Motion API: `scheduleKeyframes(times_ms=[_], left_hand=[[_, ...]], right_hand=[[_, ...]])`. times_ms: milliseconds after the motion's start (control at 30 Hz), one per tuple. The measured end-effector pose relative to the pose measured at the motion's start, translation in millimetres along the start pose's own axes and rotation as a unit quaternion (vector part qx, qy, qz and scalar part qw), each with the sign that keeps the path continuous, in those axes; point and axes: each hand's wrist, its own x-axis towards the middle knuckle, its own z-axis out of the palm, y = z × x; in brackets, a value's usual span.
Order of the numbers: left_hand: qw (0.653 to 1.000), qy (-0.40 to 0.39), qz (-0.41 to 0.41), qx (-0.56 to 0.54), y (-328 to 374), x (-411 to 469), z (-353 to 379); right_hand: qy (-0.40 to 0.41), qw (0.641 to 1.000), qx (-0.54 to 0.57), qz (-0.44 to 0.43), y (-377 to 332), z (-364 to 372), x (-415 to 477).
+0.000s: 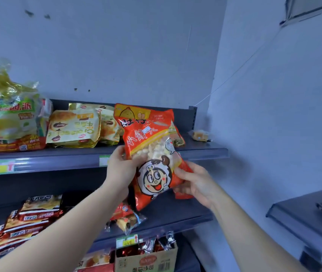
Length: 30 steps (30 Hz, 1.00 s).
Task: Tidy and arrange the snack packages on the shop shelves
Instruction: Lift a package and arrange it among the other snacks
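A large red snack bag with a cartoon face and a clear window of pale puffs is held tilted in front of the top shelf. My left hand grips its left edge near the middle. My right hand grips its lower right corner from below. On the top shelf lie yellow croissant packs, a second one behind, and a green and yellow bag at the left. Another red pack lies behind the held bag.
A small wrapped cake sits alone at the top shelf's right end. The middle shelf carries dark red packs and a small clear-wrapped snack. A cardboard box of sweets stands below. A wall and a side shelf are to the right.
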Motion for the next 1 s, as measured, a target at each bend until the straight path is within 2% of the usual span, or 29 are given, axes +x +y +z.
scheduleKeyframes(times_ms=[133, 300, 400, 633, 833, 933, 1000], left_hand=[[0.998, -0.048, 0.05, 0.013, 10.2, 16.0, 28.3], [0.988, -0.1, 0.037, 0.112, 11.7, 47.8, 57.3], [0.981, -0.115, 0.043, 0.149, 13.2, 74.5, 73.0], [0.973, -0.118, 0.07, 0.183, 12.0, 151.6, 105.9], [0.966, -0.145, 0.09, 0.194, 7.3, 208.3, 140.8], [0.938, -0.194, 0.155, 0.243, 1.8, 221.9, 154.6], [0.88, -0.232, 0.208, 0.358, -4.7, 230.5, 163.0]], right_hand=[[0.091, 0.993, 0.04, -0.06, -11.2, -13.3, 20.1], [0.154, 0.976, 0.122, -0.09, -23.6, -29.9, 51.9], [0.172, 0.969, 0.148, -0.097, -32.2, -41.1, 77.3], [0.181, 0.969, 0.116, -0.125, -50.8, -70.2, 143.8], [0.252, 0.947, 0.142, -0.137, -62.7, -101.6, 196.3], [0.282, 0.941, 0.14, -0.128, -63.7, -116.7, 218.2], [0.296, 0.939, 0.128, -0.114, -62.9, -126.9, 233.3]])
